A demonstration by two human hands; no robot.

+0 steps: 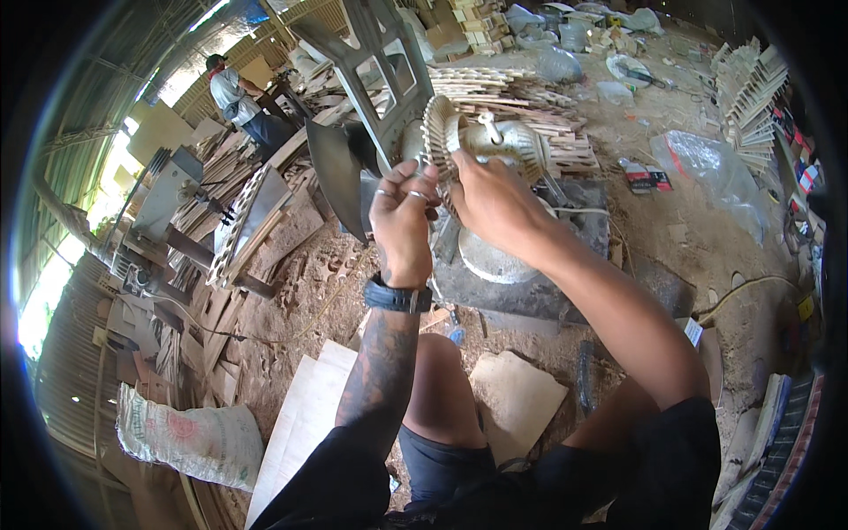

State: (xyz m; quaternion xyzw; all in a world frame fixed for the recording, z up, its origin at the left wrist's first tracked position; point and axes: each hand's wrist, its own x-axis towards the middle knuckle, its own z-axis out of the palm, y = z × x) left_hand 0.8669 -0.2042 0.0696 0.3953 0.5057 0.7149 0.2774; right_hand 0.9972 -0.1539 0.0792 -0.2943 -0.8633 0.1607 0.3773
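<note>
Both of my hands are raised at a motor-driven machine (495,256) with a finned grey motor housing (523,146). Between them stands a curved, tan piece with a toothed edge (435,119), close against the machine's wheel end; its exact kind is unclear. My left hand (405,216), wearing rings and a dark wristband, has curled fingers closed at the lower left side of this piece. My right hand (495,203) is closed at its right side, with the fingertips partly hidden. Left of the piece rises a grey metal frame (389,88) with openings.
Stacked wooden strips (495,88) lie behind the machine. At left stand another machine (168,203) and a person (243,102) working farther off. A white woven sack (190,437), plywood sheets (305,415) and clear plastic (715,172) lie around. A cable (751,284) runs at right.
</note>
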